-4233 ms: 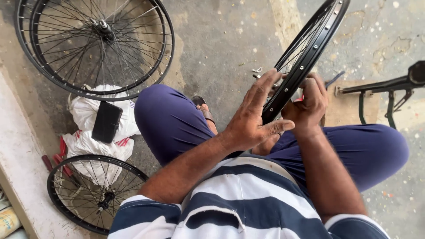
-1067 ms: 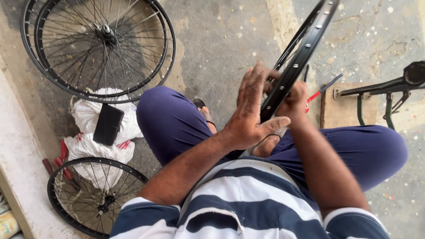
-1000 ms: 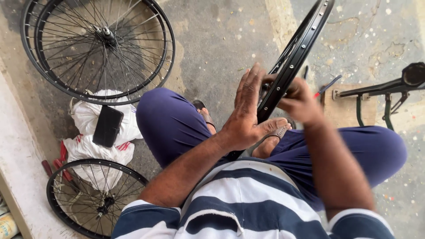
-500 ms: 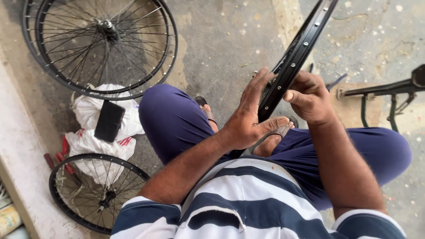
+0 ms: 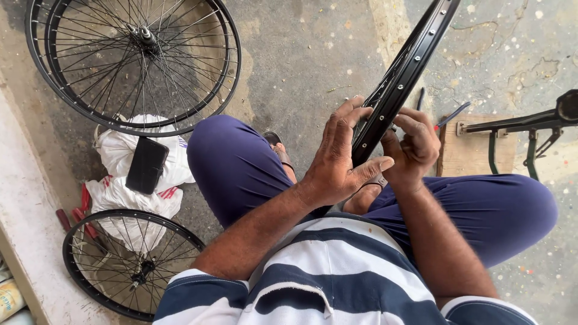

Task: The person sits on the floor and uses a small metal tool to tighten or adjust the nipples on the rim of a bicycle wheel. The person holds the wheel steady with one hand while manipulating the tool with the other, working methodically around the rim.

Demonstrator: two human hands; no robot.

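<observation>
Rim (image 5: 402,73) (black, upright) btwn knees; left hand (image 5: 340,159) + right hand (image 5: 415,144) gripping.

A short-sleeved shirt (image 5: 337,283) in broad navy and white horizontal stripes is worn with plain dark blue trousers (image 5: 241,162), the forearms are left bare, and a brown sandal (image 5: 278,147) is seen on one foot.
</observation>
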